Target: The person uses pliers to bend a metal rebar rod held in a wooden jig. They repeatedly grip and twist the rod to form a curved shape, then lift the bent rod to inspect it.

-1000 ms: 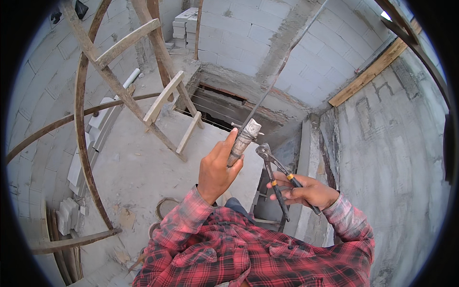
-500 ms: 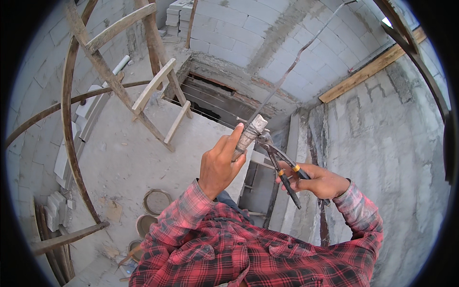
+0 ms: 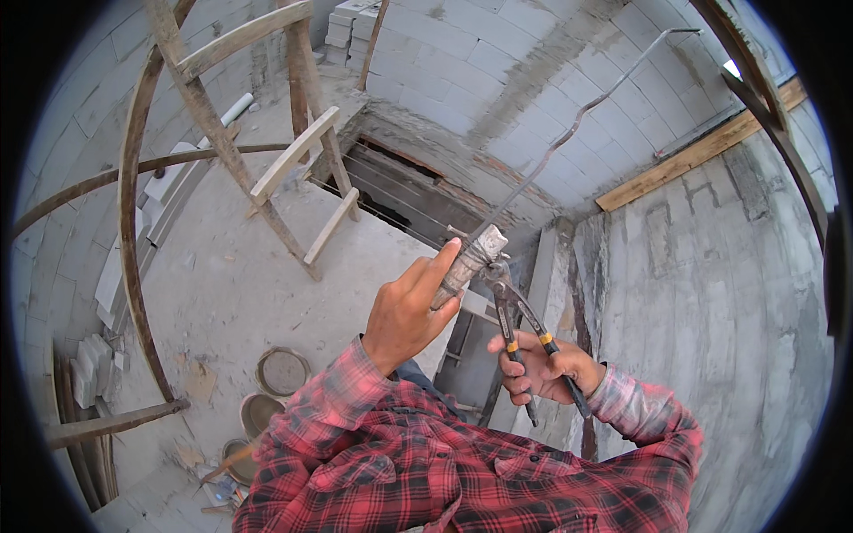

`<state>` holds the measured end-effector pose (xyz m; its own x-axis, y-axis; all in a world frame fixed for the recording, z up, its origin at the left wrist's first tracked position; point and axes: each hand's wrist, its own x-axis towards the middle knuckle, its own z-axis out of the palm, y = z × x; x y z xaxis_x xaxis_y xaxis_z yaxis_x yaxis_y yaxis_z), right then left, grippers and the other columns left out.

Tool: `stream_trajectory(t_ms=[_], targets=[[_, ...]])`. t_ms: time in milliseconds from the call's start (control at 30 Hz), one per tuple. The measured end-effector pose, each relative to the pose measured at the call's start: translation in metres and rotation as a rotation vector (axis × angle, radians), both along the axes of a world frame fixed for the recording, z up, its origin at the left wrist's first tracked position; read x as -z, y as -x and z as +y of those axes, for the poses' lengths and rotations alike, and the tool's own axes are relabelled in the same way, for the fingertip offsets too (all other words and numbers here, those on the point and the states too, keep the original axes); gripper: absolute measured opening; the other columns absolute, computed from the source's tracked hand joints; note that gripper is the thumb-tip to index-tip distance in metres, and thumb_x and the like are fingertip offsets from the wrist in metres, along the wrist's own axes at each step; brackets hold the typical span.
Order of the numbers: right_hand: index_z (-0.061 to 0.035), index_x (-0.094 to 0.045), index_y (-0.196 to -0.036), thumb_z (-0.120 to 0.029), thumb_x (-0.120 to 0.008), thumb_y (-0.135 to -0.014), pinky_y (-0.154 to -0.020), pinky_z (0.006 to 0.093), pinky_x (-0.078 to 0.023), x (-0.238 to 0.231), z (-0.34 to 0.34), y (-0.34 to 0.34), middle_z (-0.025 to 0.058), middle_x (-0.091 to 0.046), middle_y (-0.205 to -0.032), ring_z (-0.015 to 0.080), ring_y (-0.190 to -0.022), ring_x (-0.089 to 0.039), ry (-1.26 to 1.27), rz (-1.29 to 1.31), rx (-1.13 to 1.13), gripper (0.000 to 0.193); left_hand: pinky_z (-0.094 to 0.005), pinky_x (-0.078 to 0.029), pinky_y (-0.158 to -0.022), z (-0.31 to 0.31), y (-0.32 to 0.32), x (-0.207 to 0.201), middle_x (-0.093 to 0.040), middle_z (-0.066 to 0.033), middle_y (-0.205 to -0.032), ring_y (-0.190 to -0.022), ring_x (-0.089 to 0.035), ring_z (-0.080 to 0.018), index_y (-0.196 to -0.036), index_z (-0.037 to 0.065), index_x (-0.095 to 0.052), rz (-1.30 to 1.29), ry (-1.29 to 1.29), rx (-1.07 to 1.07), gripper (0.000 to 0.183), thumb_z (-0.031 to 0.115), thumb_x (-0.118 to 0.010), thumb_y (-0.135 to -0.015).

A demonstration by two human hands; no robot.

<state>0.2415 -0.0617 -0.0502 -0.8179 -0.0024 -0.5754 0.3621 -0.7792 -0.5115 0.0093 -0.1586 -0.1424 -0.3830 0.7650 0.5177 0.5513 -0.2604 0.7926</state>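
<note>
- Head view: left grip [image 3: 404, 317] clutching grey wire-bound stick [image 3: 474, 258], long axis up-right
- right grip [image 3: 549, 366] holding black-handled steel pincers [image 3: 504, 311], aimed up-left
- grey concrete floor [image 3: 329, 293] ends at open pit [image 3: 416, 197]

A wooden ladder [image 3: 296, 154] (weathered) and round containers [image 3: 283, 373] stand on concrete floor [image 3: 222, 284].

Left hand [image 3: 404, 311]: back to camera, wrapped in a grip, index finger [image 3: 441, 269] stretched up-right. Left forearm [image 3: 342, 382] slants up-right. Right hand [image 3: 560, 366] sits lower, to the right, partly palm-up, fingers bent and pointing left. Right forearm [image 3: 644, 410] angles up-left, elbow [image 3: 689, 435] bent, out wide. Hands near each other, not touching.
</note>
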Motion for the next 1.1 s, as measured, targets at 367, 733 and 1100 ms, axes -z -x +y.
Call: stream_trajectory(t_ms=[367, 733, 1100], targets=[[-0.0079, -0.038, -0.14, -0.019, -0.066, -0.07, -0.07, 0.0347, -0.035, 0.03, -0.007, -0.003, 0.002, -0.043, -0.094, 0.0145, -0.078, -0.043, 0.509, 0.227, 0.038, 0.076, -0.0404, -0.054, -0.063, 0.001, -0.002, -0.001, -0.065, -0.0149, -0.092, -0.074, -0.066, -0.0324, -0.144, 0.005, -0.049, 0.038, -0.073, -0.001, 0.069, 0.006, -0.076, -0.079], [-0.0087, -0.033, -0.137, -0.018, -0.069, -0.072, -0.069, 0.0356, -0.033, 0.048, -0.012, -0.005, 0.0015, -0.042, -0.092, 0.0148, -0.076, -0.042, 0.818, 0.379, 0.051, 0.075, -0.0378, -0.056, -0.08, -0.002, -0.007, -0.006, -0.069, -0.02, -0.114, -0.095, -0.07, -0.034, -0.138, 0.001, -0.054, 0.037, 0.026, -0.036, 0.069, 0.005, -0.08, -0.075], [-0.0058, -0.028, -0.15, -0.028, -0.068, -0.086, -0.084, 0.0465, -0.047, 0.046, -0.002, -0.017, 0.0073, -0.053, -0.106, 0.0225, -0.088, -0.058, 0.665, 0.341, -0.032, 0.079, -0.0375, -0.054, -0.073, -0.006, -0.016, -0.009, -0.068, -0.0181, -0.102, -0.085, -0.068, -0.0328, -0.14, 0.001, -0.053, 0.073, 0.024, -0.042, 0.069, 0.006, -0.079, -0.076]])
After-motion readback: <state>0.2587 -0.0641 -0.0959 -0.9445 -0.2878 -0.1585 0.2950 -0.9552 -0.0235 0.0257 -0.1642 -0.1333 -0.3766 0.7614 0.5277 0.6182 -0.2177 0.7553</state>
